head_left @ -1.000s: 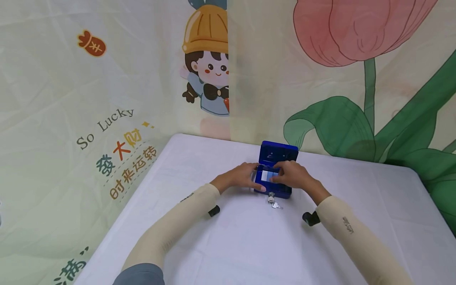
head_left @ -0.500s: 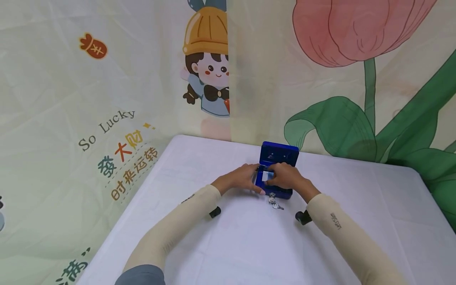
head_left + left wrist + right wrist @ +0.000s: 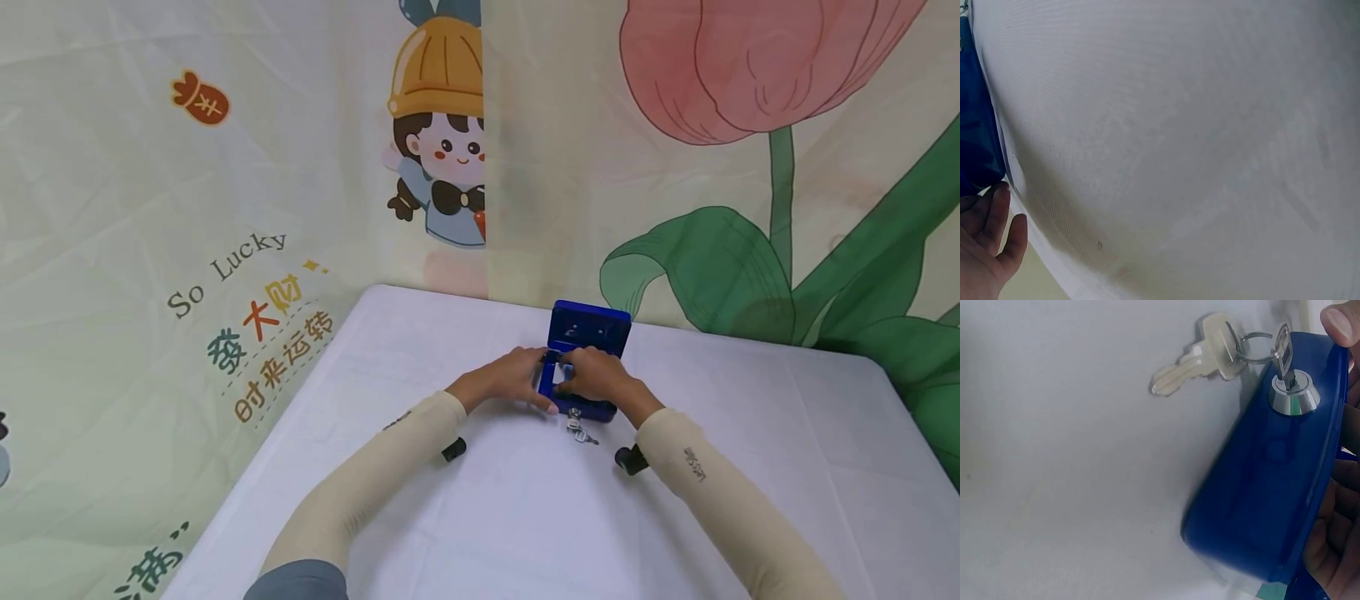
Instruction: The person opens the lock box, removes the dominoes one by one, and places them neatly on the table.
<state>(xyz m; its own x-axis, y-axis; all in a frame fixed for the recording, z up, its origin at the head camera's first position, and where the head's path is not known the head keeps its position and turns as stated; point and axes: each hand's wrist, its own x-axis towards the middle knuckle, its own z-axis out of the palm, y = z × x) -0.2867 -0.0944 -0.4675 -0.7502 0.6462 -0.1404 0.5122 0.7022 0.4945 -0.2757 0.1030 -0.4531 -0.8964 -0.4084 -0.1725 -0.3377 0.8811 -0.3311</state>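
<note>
A small blue cash box [image 3: 596, 411] stands on the table, its lid [image 3: 590, 323] raised at the back. My left hand [image 3: 516, 377] grips the left side of the box, thumb at the front corner; the left wrist view catches fingers against a box corner. My right hand [image 3: 596, 375] reaches into the box, with bent fingers. Between its thumb and fingers shows a white flat piece [image 3: 558, 372], mostly covered, so whether it is pinched cannot be told. On the box front, a key sits in the silver lock [image 3: 1295, 400], and a second key [image 3: 1200, 362] hangs from its ring.
A white cloth [image 3: 495, 500] covers the table. Printed curtains [image 3: 540, 167] hang behind it. Black wrist cameras [image 3: 632, 459] stick out below both forearms.
My right hand has moved left inside the box, covering more of the white and blue piece there. My left hand and the box have stayed in place.
</note>
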